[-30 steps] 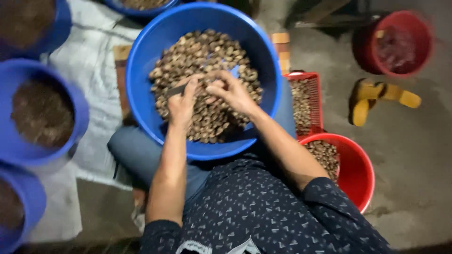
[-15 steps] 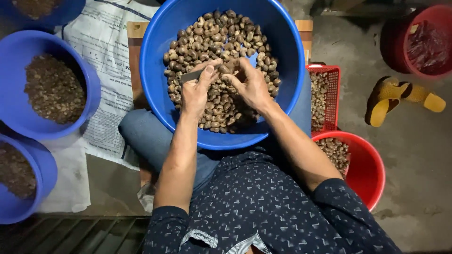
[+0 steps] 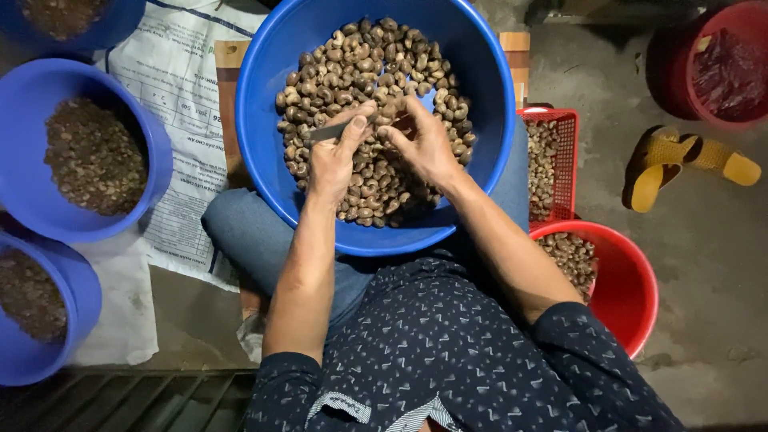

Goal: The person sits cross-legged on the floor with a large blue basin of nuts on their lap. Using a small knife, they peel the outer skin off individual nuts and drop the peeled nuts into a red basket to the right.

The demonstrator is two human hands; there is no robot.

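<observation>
My left hand [image 3: 336, 160] grips a small knife [image 3: 324, 132]; my right hand [image 3: 424, 144] pinches a nut [image 3: 390, 120] over the blue basin [image 3: 488, 144].

- We take this for a small floor-level nut-sorting workplace, set on a bare concrete floor [image 3: 704, 280].
- We see a large blue basin [image 3: 488, 104] of brown nuts, with blue tubs [image 3: 152, 152] of darker bits along the left edge.
- A red mesh crate [image 3: 566, 152] and a red bucket [image 3: 632, 296] hold more nuts.
- Printed sacking [image 3: 176, 104] covers the floor; yellow sandals [image 3: 680, 160] lie nearby.
</observation>
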